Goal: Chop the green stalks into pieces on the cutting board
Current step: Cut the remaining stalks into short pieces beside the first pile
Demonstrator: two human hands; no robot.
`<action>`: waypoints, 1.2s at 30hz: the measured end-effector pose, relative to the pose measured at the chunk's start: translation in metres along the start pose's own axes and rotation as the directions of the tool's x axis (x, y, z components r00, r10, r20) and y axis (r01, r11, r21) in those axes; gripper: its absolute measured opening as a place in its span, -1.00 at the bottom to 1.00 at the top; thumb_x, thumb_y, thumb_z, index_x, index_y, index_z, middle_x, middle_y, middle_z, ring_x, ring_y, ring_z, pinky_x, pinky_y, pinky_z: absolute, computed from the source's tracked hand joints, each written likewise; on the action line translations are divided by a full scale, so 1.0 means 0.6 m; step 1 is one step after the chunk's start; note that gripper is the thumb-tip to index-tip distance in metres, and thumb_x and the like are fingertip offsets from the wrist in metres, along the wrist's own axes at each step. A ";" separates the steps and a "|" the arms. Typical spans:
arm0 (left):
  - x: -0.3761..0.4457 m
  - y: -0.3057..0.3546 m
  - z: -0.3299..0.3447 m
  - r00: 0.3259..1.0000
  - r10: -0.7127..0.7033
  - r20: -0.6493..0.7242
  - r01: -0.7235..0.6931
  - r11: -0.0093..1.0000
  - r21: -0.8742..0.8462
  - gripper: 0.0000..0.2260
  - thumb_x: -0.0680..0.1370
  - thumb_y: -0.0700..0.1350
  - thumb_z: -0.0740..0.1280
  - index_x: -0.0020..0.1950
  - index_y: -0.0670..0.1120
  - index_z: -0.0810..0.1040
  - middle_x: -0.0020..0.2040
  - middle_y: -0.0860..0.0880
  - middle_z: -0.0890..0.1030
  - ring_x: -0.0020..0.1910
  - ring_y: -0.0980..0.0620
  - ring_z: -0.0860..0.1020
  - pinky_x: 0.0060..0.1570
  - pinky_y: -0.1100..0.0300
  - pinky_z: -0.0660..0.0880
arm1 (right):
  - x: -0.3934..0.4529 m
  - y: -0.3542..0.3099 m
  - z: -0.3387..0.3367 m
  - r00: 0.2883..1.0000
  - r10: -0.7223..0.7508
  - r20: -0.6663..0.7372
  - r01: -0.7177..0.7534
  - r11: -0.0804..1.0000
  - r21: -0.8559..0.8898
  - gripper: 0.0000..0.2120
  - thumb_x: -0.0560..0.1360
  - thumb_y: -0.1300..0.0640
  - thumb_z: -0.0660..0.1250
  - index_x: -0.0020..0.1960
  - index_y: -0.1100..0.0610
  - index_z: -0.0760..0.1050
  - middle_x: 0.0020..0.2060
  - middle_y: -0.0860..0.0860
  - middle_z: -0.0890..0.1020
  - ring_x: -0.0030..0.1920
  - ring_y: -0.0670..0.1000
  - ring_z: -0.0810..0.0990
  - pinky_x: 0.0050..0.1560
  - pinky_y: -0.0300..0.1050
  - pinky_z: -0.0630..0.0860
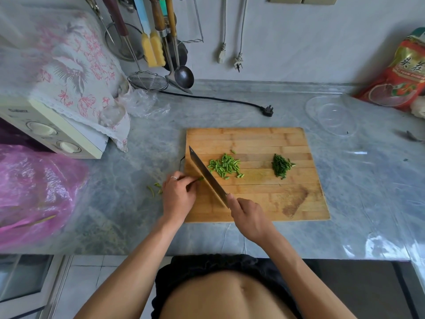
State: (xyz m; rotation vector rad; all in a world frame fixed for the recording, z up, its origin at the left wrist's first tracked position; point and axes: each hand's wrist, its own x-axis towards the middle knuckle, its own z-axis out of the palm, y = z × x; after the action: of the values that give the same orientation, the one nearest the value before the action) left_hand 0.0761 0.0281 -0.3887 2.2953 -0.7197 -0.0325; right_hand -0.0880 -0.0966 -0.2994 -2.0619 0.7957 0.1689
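- Your left hand (178, 194) pinches the last green stalks (199, 179) at the cutting board's (264, 139) left edge, feeding them to the blade.
- Your right hand (249, 218) wraps the cleaver (207, 174) handle, its edge beside your fingertips.
- Cut pieces (225, 166) lie clear, right of the blade.

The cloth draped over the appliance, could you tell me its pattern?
White cloth with pink floral print; head view.

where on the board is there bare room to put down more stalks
Free: the cutting board strip nearest the person, right of the right hand, and the far strip beyond both piles. Crowded: the middle, with light green pieces, dark green pieces, the knife and the left hand.
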 end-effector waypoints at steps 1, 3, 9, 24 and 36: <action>-0.002 0.002 0.002 1.000 -0.012 -0.003 0.012 1.000 0.009 -0.85 0.47 -0.18 0.47 0.00 0.00 0.74 -0.12 -0.01 0.61 -0.13 -0.08 0.58 -0.09 -0.11 0.52 | -0.003 -0.004 0.001 1.000 -0.008 0.010 0.008 1.000 -0.029 -0.48 0.62 -0.22 -0.03 -0.29 0.14 0.36 -0.35 0.16 0.49 -0.33 0.10 0.41 -0.26 0.00 0.35; -0.003 0.006 0.007 0.999 -0.044 -0.010 0.045 0.998 0.034 -0.84 0.47 -0.16 0.46 0.02 0.02 0.73 -0.10 -0.04 0.62 -0.10 -0.12 0.58 -0.06 -0.10 0.51 | -0.006 -0.008 0.002 1.000 0.005 0.026 -0.003 0.996 -0.088 -0.47 0.60 -0.26 -0.07 -0.22 0.12 0.40 -0.33 0.10 0.49 -0.29 0.09 0.44 -0.21 -0.04 0.36; -0.003 0.018 0.016 0.993 -0.106 -0.047 0.108 0.994 0.035 -0.88 0.49 -0.06 0.43 -0.02 0.02 0.74 -0.07 -0.03 0.66 -0.05 -0.13 0.57 0.00 -0.09 0.48 | -0.011 -0.015 0.004 0.999 0.021 0.033 -0.015 0.986 -0.167 -0.44 0.58 -0.28 -0.10 -0.14 0.14 0.43 -0.29 0.08 0.50 -0.24 0.10 0.47 -0.17 -0.04 0.40; -0.006 0.026 0.024 0.978 -0.183 -0.098 0.186 0.982 0.018 -0.87 0.48 -0.13 0.43 -0.03 0.00 0.75 -0.04 -0.04 0.67 -0.02 -0.15 0.55 0.06 -0.09 0.43 | -0.002 -0.016 0.006 0.997 0.034 0.064 -0.018 0.970 -0.242 -0.45 0.61 -0.25 -0.09 -0.13 0.18 0.40 -0.35 0.06 0.45 -0.33 0.10 0.40 -0.32 -0.06 0.34; -0.006 0.041 0.017 0.978 -0.204 -0.047 0.206 0.978 0.035 -0.71 0.36 -0.19 0.26 -0.08 -0.01 0.74 -0.07 -0.05 0.66 -0.07 -0.19 0.55 -0.06 -0.10 0.50 | 0.002 -0.012 0.029 1.000 0.011 0.009 -0.008 0.975 -0.220 -0.51 0.62 -0.23 -0.03 -0.16 0.17 0.34 -0.32 0.11 0.45 -0.35 0.13 0.39 -0.36 -0.01 0.35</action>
State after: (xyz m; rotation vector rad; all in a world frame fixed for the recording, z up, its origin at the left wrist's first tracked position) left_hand 0.0587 0.0091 -0.3811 2.3927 -0.4627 -0.0643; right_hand -0.0796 -0.0804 -0.3052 -2.2638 0.8110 0.2837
